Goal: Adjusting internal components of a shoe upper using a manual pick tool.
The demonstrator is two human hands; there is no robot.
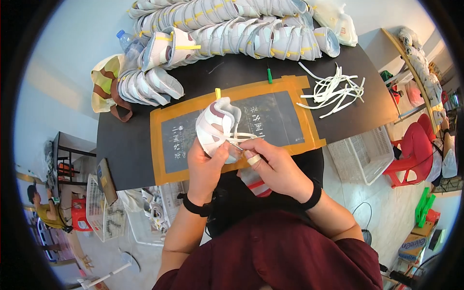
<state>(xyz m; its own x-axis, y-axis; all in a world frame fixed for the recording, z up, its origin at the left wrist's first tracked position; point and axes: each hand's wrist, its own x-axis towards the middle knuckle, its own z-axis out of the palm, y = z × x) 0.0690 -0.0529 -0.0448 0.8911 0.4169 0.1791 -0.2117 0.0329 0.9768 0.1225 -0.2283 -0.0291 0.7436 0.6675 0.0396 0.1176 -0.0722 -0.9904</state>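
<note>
My left hand [208,169] is closed around a white and mauve shoe upper [212,126] with a grey lining and a yellow tab at its top. A white shoelace [245,136] loops out of the upper toward my right hand [276,166]. With fingers pinched, my right hand grips a thin metal tool, its slim shaft touching the upper's edge; its tip and handle are hidden. Tape wraps my right thumb. Beneath lies a dark mat [285,118] framed in brown tape. A loose pile of white laces [336,92] rests to the right.
Long nested rows of shoe uppers [251,38] line the back of the black table [123,159]. A green-handled tool [269,75] lies behind the mat. At the left stand a bag [104,84] and a plastic bottle [126,41]. White crates [360,154] flank the table; a person [48,210] sits far left.
</note>
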